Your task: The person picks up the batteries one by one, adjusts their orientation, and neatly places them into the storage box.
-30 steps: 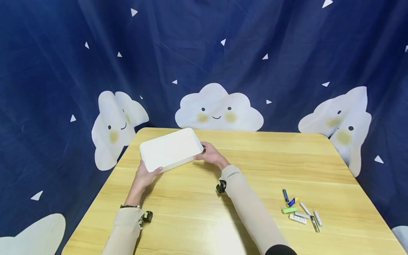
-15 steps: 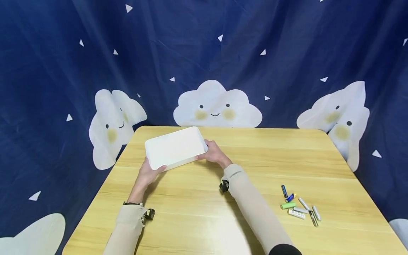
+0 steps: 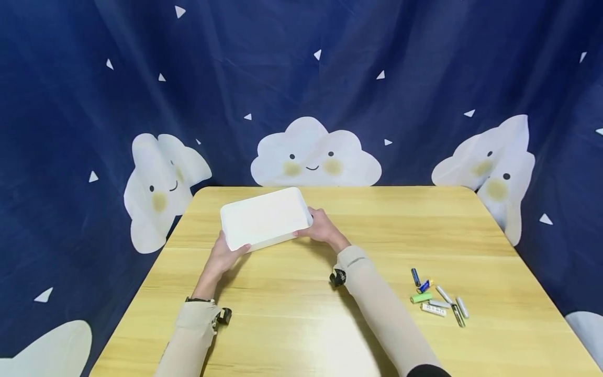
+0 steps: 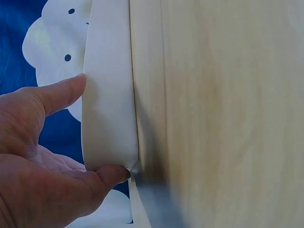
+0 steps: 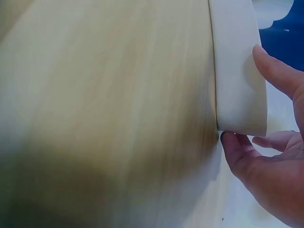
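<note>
A shallow white rectangular tray (image 3: 265,217) lies at an angle over the far left part of the wooden table. My left hand (image 3: 225,255) grips its near left corner, the thumb along the front wall and fingers at the end. At the tray's right end my right hand (image 3: 322,228) holds the other near corner in a similar way. Both wrist views show the tray's wall (image 4: 110,104) close to the tabletop; whether its whole underside touches the wood I cannot tell. Fingers behind the tray are partly hidden.
Several loose batteries lie in a cluster at the table's right, including a green battery (image 3: 421,298) and a white battery (image 3: 433,310). The wooden table (image 3: 282,324) ends at a dark blue curtain (image 3: 301,68) with cloud prints, behind and at both sides.
Both hands have shifted the tray a little to the right across the table, keeping their grip. The head view has turned slightly; the batteries keep their arrangement.
</note>
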### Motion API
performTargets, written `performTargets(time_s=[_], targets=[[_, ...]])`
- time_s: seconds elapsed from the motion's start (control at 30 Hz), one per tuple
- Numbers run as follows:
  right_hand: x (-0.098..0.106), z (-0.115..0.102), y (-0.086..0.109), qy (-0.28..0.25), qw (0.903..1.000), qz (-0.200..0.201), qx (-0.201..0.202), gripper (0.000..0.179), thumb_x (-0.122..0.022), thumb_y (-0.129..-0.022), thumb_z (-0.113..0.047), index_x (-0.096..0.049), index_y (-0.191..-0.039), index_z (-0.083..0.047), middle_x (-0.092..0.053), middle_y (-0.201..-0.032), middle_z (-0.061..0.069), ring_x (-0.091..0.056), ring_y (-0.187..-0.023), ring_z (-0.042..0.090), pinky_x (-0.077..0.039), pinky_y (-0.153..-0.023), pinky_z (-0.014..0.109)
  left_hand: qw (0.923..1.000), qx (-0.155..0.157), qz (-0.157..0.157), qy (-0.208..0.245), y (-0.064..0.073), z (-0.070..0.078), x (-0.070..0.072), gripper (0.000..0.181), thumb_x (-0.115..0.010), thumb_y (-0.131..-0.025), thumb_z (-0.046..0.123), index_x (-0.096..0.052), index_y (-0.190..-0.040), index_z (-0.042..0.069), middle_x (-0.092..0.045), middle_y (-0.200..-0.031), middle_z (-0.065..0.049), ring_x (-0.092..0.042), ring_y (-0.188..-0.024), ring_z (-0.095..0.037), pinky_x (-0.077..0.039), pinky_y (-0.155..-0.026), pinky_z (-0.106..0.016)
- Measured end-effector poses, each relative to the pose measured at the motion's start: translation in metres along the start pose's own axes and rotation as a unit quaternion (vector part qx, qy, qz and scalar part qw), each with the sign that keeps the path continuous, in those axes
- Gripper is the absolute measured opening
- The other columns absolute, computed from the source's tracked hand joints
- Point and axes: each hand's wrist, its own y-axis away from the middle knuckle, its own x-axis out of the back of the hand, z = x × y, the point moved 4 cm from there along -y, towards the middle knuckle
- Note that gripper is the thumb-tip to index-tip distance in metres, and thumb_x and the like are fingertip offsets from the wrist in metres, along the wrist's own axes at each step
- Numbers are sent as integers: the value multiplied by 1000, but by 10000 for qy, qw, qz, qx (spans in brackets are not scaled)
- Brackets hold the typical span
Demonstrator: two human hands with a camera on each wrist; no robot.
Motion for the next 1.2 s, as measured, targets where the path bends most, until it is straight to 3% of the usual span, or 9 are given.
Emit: performTargets(time_s=[0.57,0.8,1.2], targets=[[23,9,22,245,9995,210,-73,84,-91,-75,-12,-51,-147,5,-67,-129,28,-64,-118,39,-50,-110,50,9987,-383,-275,178,-9,12,-19,99,-75,-94,21,-8,-166,4,-29,-166,-27,-28,-155,-44,-22,-128,-59],[31,14,35,561,9972,370,-343,87,-93,-74,-20,-52,-147,3,-60,-127,28,-49,-121,39,-45,-110,54,9978,-435,-473,154,-10,17,-27,98,-75,-94,22,-10,-164,2,-30,-165,-28,-28,-154,-45,-23,-128,-59],[46,22,53,687,9952,440,-542,94,-94,-71,-20,-48,-149,2,-60,-131,26,-47,-122,38,-44,-111,57,9949,-639,-757,185,-13,27,-42,98,-76,-91,18,-13,-165,4,-31,-165,-27,-30,-153,-47,-23,-127,-61]])
